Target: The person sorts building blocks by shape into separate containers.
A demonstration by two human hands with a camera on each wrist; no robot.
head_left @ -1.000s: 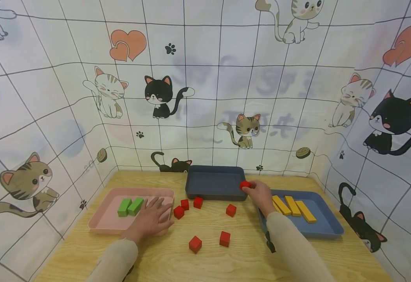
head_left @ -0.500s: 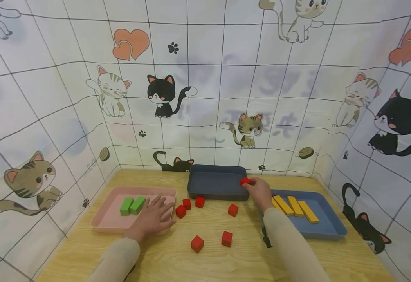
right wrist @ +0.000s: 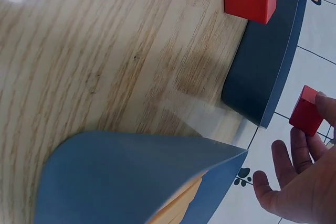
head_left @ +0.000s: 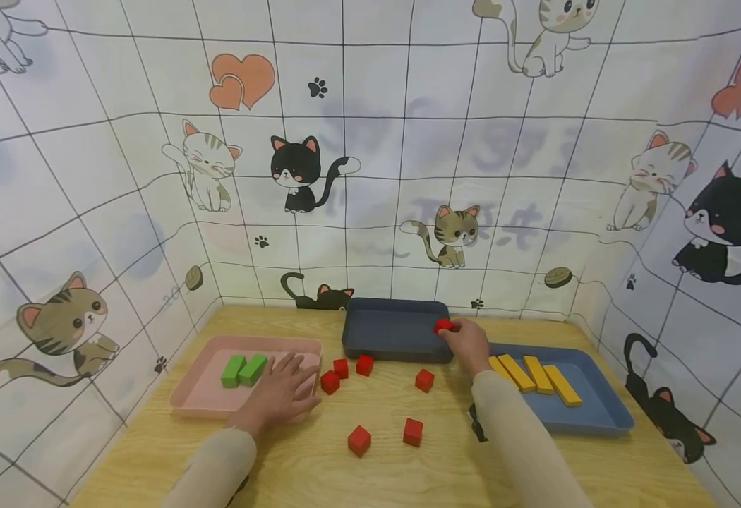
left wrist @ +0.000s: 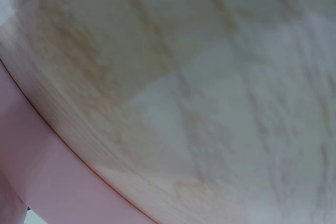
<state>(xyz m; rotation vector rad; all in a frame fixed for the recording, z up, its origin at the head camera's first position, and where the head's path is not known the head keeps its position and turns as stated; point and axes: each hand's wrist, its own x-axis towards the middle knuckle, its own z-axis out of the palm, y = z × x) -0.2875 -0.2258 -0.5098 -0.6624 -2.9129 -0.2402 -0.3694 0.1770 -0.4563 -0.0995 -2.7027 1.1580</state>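
Observation:
Thumb and fingers of my right hand (head_left: 470, 346) pinch a red cube (head_left: 443, 325) at the right end of the dark grey tray (head_left: 396, 331). In the right wrist view this held cube (right wrist: 306, 110) appears beyond the tray's corner, the other fingers loosely bent below it. My left hand (head_left: 281, 395) lies spread over the right side of the pink tray (head_left: 195, 403), fingers near two green blocks (head_left: 253, 369) and holding nothing. Several loose red cubes (head_left: 424, 380) are scattered on the wooden table between the hands. The left wrist view catches mostly tabletop and the pink tray's wall (left wrist: 68, 177).
A blue tray (head_left: 602, 402) with several yellow bars (head_left: 562, 385) stands at the right, partly behind the right forearm. Two red cubes (head_left: 359, 441) lie toward the front of the table (head_left: 320, 480). A cat-patterned cloth (head_left: 377, 141) hangs around the back and sides.
My right hand has carried the red cube slightly farther back and left over the dark tray's end. The left hand keeps its place, while the whole head view shifts a little.

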